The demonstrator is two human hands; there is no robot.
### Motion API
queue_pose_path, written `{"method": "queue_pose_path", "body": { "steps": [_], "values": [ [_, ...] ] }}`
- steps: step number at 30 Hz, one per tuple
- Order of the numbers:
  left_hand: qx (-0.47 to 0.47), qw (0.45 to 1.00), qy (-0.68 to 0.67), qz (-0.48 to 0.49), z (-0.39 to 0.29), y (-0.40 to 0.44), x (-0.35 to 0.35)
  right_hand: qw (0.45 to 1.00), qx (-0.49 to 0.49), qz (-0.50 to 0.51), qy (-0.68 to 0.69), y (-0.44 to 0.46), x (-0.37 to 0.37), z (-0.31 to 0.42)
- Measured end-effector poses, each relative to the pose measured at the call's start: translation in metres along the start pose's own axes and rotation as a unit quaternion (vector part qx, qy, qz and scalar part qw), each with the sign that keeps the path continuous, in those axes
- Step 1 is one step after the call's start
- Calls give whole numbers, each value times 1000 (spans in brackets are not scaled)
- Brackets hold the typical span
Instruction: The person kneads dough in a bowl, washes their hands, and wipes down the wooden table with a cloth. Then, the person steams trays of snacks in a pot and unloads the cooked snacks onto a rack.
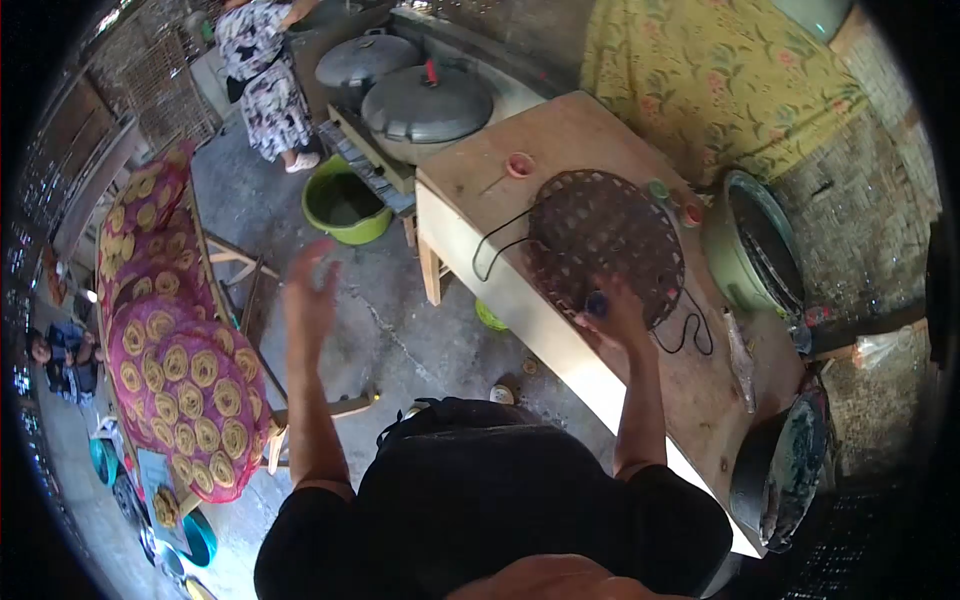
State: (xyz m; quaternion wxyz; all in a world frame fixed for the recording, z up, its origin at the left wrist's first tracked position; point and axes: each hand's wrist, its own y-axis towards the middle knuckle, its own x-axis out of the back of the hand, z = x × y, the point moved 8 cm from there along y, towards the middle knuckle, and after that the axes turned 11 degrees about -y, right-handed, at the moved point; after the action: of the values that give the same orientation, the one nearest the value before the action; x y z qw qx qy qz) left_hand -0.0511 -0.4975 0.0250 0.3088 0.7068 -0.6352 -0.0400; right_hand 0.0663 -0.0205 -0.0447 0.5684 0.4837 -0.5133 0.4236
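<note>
My left hand [312,290] is raised over the floor, away from the table. Its fingers are apart, a little blurred, with nothing in them. Over the near edge of a round, dark woven tray [605,235], my right hand [622,318] reaches with bent, blurred fingers. A small dark blue object [597,303] sits between its thumb and fingers; its kind is unclear. Black cord loops [487,258] stick out from the tray's sides. The tray lies on a wooden table [480,160]. Around it are a small red bowl [519,165] and a small green dish [657,188].
Coiled noodle-like bundles [203,368] lie on purple netting at left. Large lidded pots [428,103] stand behind the table, a green tub [345,200] below. A green basin [752,240] and blackened pan [795,470] stand at right. Another person [265,75] stands at the back.
</note>
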Motion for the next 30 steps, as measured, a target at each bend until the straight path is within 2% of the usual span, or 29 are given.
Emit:
{"method": "queue_pose_path", "body": {
  "steps": [1, 3, 4, 5, 6, 8, 9, 10, 12, 15, 16, 18, 19, 20, 22, 23, 26, 27, 29, 30],
  "values": [
    [-16, 999, -2, 42, -21, 5, -40, 998, 63, 22, 22, -2, -21, -6],
    [19, 987, -86, 136, -12, 2, -123, 997, 26, 42, 65, -10, -21, -5],
    [78, 965, -152, 198, 1, -5, -165, 992, -4, 63, 107, -12, -23, -9],
    [137, 931, -214, 261, 13, -16, -207, 980, 12, 2, 196, -14, -18, -19],
    [229, 897, -222, 307, 28, -31, -246, 981, 3, -1, 195, -14, -10, -33],
    [181, 876, -320, 311, 42, -45, -305, 950, 53, -154, 267, -10, 55, -64],
    [205, 859, -324, 339, 53, -52, -329, 957, -3, -184, 226, -7, 87, -93],
    [262, 827, -352, 352, 28, -57, -332, 958, -59, -212, 185, -5, 119, -125],
    [312, 814, -379, 310, 21, -64, -346, 920, -79, -304, 232, -7, 158, -190],
    [338, 828, -355, 271, 11, -65, -357, 938, -93, -259, 211, 6, 158, -249],
    [337, 830, -355, 267, 11, -62, -364, 937, -89, -260, 213, 11, 145, -262],
    [359, 788, -402, 298, 10, -66, -382, 966, -128, -103, 199, 33, 62, -292],
    [385, 752, -460, 273, -10, -64, -382, 969, -154, -84, 172, 41, 17, -317],
    [387, 754, -460, 265, -31, -60, -378, 971, -178, -62, 144, 47, -20, -337],
    [385, 726, -514, 245, -66, -52, -374, 972, -191, -76, 114, 43, -42, -334],
    [369, 736, -515, 237, -67, -48, -378, 969, -214, -95, 84, 39, -48, -337],
    [337, 739, -538, 225, -74, -27, -377, 969, -204, -66, 120, 36, -70, -343],
    [323, 721, -573, 217, -82, -17, -375, 969, -203, -64, 123, 35, -74, -346],
    [316, 727, -573, 207, -89, 6, -374, 979, -179, -83, 43, 33, -77, -349],
    [311, 730, -575, 199, -94, 18, -374, 979, -182, -81, 46, 30, -85, -349]
  ]
}}
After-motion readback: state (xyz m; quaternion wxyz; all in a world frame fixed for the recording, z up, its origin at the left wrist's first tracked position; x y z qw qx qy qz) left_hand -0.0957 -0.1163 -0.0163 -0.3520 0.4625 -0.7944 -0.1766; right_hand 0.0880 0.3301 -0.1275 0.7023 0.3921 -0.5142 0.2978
